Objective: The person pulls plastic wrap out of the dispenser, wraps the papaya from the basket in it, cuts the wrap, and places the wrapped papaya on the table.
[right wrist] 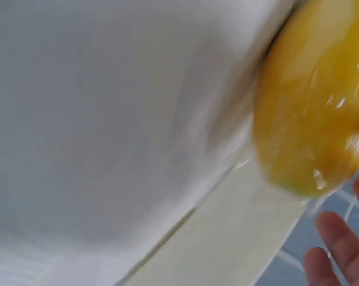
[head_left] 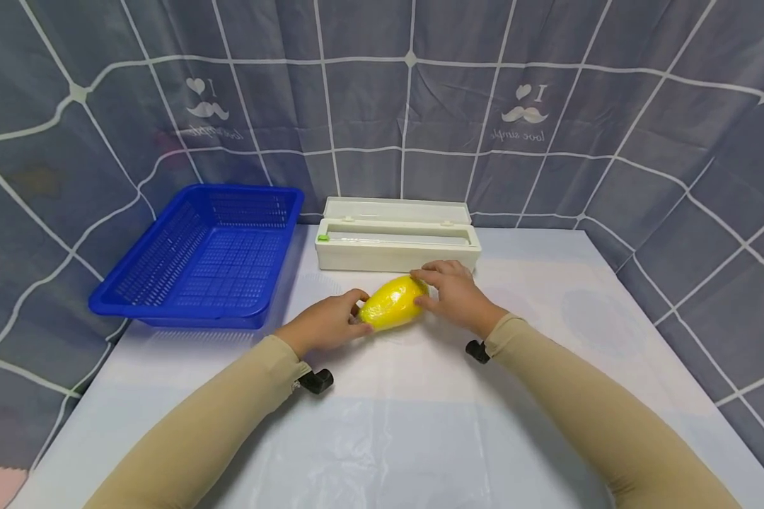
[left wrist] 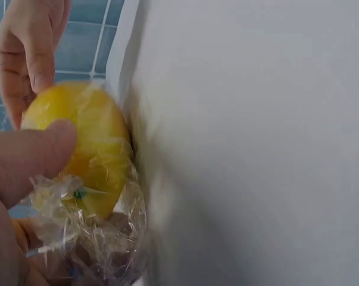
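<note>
A glossy yellow mango [head_left: 391,304], wrapped in clear cling film, lies at a slant on the table between the two hands. My left hand [head_left: 327,322] grips its left end; in the left wrist view the thumb [left wrist: 33,158] presses on the fruit. Loose film [left wrist: 102,250] is bunched around that end, by the fingers. At the other end, my right hand [head_left: 455,293] touches the mango with thumb and fingertips. Several right fingers [right wrist: 343,244] are apart from the fruit in the right wrist view.
Just behind the mango stands a white cling film dispenser [head_left: 397,256], its lid raised and a green slider at its left end. A blue plastic basket [head_left: 276,261] sits at the back left. Grey checked curtains [head_left: 369,106] surround the white table [head_left: 407,445].
</note>
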The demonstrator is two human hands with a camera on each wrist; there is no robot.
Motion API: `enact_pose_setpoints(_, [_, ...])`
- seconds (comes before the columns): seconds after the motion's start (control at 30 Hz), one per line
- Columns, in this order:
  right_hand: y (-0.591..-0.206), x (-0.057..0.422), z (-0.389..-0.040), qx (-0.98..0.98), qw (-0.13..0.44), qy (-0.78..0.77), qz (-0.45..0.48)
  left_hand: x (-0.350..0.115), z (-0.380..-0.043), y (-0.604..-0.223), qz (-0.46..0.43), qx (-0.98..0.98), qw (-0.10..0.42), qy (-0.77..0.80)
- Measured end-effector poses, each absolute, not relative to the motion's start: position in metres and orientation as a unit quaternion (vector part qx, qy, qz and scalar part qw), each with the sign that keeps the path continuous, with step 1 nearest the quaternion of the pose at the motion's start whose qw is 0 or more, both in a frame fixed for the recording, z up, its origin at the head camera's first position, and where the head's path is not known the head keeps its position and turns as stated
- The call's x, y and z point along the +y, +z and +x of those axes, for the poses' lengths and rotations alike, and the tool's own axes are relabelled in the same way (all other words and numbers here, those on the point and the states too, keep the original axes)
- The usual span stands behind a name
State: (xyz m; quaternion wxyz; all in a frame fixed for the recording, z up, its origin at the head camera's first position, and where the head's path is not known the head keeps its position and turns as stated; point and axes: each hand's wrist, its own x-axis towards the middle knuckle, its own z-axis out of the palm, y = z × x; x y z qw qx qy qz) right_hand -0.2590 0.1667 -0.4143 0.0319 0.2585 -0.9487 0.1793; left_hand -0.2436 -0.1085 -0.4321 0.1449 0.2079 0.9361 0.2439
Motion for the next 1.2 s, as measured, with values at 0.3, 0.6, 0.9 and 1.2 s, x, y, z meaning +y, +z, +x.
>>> enact_pose_setpoints(0.3, [-0.414,0.152,-0.244,-0.945,0.074,0.13,0.291,-0.105,-0.234,-0.431,0.176,0.936,0.164,0.255])
enact_pose_setpoints(0.6, [-0.417,0.153,-0.248,-0.949,0.07,0.112,0.287,-0.114,-0.217,-0.428,0.207,0.938,0.159,0.228])
enact_pose_setpoints(0.9, [-0.414,0.153,-0.249,-0.942,0.045,0.129,0.305,-0.123,-0.206,-0.432,0.32,0.92,0.066,0.218])
enact_pose_setpoints(1.2, [-0.416,0.155,-0.255,-0.941,0.0,0.138,0.31,-0.122,-0.212,-0.434,0.426,0.892,-0.023,0.147])
